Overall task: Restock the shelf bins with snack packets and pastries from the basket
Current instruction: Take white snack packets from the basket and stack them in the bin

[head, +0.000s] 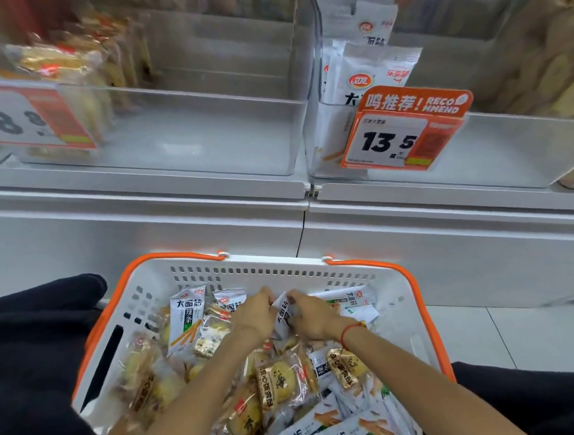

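Observation:
A white basket (235, 271) with orange handles sits low in front of me, full of white snack packets and wrapped yellow pastries (280, 385). Both my hands are inside it near the far wall. My left hand (255, 312) and my right hand (310, 317) pinch one white snack packet (282, 313) between them from either side. Above, the left clear shelf bin (191, 136) holds pastries only at its far left. The right clear bin (491, 151) holds upright white snack packets (368, 74) at its left end.
An orange price tag reading 13.5 (403, 132) hangs on the right bin's front, and another tag (31, 119) on the left bin. A white shelf ledge (148, 189) runs below the bins. My dark-clothed knees (36, 340) flank the basket. Grey floor tiles (498, 333) lie at right.

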The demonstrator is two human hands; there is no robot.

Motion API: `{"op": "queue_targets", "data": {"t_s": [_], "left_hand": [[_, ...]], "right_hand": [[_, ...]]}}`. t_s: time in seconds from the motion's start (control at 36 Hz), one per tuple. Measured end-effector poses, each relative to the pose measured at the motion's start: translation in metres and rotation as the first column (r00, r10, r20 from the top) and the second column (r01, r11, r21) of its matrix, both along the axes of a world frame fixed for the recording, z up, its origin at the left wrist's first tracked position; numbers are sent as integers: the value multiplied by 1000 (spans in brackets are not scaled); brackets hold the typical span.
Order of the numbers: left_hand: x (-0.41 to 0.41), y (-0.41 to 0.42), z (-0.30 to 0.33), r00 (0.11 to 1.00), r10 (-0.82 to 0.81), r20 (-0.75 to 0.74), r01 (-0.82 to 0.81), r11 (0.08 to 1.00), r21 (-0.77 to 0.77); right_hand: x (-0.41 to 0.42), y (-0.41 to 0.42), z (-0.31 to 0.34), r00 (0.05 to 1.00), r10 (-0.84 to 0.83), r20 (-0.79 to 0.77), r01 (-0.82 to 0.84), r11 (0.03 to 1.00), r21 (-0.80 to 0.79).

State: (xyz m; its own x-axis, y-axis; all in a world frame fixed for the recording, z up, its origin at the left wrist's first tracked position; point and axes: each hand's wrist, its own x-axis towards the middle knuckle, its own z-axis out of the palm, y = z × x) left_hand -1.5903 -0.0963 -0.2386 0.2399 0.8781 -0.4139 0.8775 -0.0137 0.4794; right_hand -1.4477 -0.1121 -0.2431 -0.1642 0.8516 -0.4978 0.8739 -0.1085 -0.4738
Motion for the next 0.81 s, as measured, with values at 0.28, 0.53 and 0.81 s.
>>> {"op": "queue_targets", "data": {"t_s": [0.28, 0.53, 0.81], "left_hand": [[-23, 30, 97, 898, -150, 413, 186, 982, -46], [-27, 37, 232, 693, -214, 688, 48, 966, 253], [-1, 56, 324, 649, -332, 684, -194, 797, 572]], "right_hand": [[36, 13, 95, 970, -43, -238, 2, 986, -169], [45, 11, 251, 936, 122, -331, -112, 993, 47], [69, 10, 340, 793, -94, -602, 204, 972, 117]]}}
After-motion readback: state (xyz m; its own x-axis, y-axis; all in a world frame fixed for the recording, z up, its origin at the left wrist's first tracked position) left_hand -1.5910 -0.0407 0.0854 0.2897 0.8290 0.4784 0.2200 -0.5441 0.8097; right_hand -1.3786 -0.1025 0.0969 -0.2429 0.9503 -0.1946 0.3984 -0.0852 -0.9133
